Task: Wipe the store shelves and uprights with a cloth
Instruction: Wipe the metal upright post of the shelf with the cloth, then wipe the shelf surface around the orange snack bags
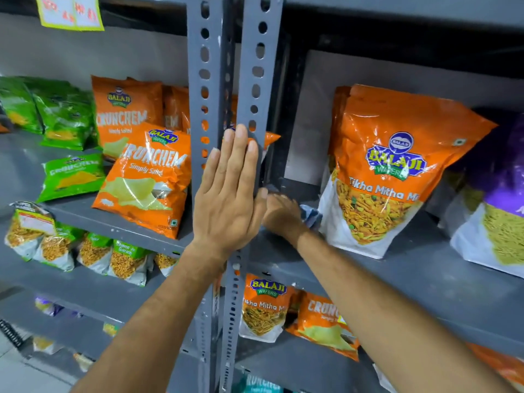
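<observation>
Two grey perforated uprights (256, 66) run down the middle of the view, side by side. My left hand (228, 194) lies flat against them, fingers straight and together, holding nothing. Behind the uprights, my right hand (280, 215) reaches onto the grey right-hand shelf (411, 273) and presses a blue-grey cloth (310, 215) down on it. Most of the cloth is hidden under the hand; only a bunched edge shows beside a large orange snack bag (391, 177).
Orange and green snack bags (147, 180) crowd the left shelf (122, 222). A purple bag (493, 199) stands at the far right. Lower shelves hold more packets (265, 307). A yellow-edged paper sign (71, 11) hangs at the top left.
</observation>
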A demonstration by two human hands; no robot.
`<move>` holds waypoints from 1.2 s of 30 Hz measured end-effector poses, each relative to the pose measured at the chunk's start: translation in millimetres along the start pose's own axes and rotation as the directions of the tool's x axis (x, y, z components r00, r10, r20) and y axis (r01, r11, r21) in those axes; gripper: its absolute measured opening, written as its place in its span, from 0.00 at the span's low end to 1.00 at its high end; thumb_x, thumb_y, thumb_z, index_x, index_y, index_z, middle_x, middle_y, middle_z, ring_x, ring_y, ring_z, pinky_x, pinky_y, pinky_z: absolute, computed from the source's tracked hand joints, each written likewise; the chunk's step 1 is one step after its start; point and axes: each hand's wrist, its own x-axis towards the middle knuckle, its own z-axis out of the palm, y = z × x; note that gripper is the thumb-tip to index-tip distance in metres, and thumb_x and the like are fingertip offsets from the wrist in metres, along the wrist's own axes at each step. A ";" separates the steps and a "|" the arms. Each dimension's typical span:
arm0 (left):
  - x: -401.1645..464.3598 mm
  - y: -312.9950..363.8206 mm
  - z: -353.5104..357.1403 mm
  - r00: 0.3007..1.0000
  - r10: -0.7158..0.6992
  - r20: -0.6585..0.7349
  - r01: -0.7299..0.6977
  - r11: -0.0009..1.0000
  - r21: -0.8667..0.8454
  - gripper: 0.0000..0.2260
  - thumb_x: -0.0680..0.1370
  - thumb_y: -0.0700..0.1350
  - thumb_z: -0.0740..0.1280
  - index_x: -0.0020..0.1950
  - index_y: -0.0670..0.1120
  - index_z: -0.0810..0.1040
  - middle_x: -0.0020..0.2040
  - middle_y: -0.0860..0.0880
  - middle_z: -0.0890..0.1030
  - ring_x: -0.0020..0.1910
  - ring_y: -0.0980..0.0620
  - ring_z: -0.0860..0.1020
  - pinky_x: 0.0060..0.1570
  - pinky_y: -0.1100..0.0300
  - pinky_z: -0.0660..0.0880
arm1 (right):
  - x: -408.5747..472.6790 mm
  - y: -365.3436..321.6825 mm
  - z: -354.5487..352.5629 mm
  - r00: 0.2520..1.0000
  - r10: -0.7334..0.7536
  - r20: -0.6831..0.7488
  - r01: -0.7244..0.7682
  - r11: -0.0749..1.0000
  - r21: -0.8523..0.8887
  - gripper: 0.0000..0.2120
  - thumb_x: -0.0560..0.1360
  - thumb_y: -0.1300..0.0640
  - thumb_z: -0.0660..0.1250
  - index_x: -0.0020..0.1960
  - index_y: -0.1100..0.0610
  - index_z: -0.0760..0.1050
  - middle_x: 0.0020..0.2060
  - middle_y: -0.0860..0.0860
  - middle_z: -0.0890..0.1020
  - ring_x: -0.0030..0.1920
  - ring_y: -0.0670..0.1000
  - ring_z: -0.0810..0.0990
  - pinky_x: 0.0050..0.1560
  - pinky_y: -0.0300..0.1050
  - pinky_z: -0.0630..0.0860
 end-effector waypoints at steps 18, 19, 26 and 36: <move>-40.4 75.6 -6.8 0.923 0.221 0.317 -0.175 0.971 -0.165 0.28 0.83 0.38 0.58 0.82 0.35 0.57 0.84 0.37 0.56 0.84 0.40 0.53 0.82 0.40 0.56 | -184.1 90.1 -26.7 0.944 -0.274 -0.182 0.272 0.962 -0.040 0.14 0.82 0.50 0.62 0.67 0.44 0.76 0.66 0.44 0.79 0.67 0.48 0.73 0.61 0.42 0.69; -45.5 84.1 -2.3 0.896 0.180 0.405 -0.115 0.977 -0.178 0.27 0.84 0.41 0.57 0.82 0.36 0.57 0.84 0.38 0.56 0.84 0.41 0.53 0.81 0.41 0.58 | -189.8 98.0 -30.2 0.948 -0.264 -0.180 0.262 0.964 -0.035 0.13 0.83 0.51 0.62 0.66 0.46 0.77 0.65 0.45 0.80 0.67 0.48 0.73 0.60 0.40 0.68; -49.9 104.8 14.9 0.552 -0.119 0.825 0.226 0.974 -0.010 0.46 0.75 0.67 0.33 0.84 0.40 0.53 0.85 0.42 0.54 0.85 0.46 0.51 0.82 0.53 0.45 | -222.8 159.2 -48.5 0.978 -0.140 -0.151 0.136 0.990 -0.041 0.17 0.84 0.49 0.58 0.72 0.36 0.70 0.71 0.38 0.74 0.73 0.42 0.69 0.68 0.45 0.70; -48.0 108.9 16.6 0.474 -0.150 0.868 0.184 0.980 0.069 0.47 0.75 0.71 0.34 0.84 0.42 0.56 0.85 0.44 0.57 0.84 0.48 0.56 0.81 0.54 0.49 | -194.4 226.2 -100.1 0.790 0.306 -0.531 0.043 0.837 0.546 0.14 0.83 0.60 0.63 0.66 0.51 0.79 0.55 0.45 0.83 0.56 0.44 0.80 0.55 0.42 0.73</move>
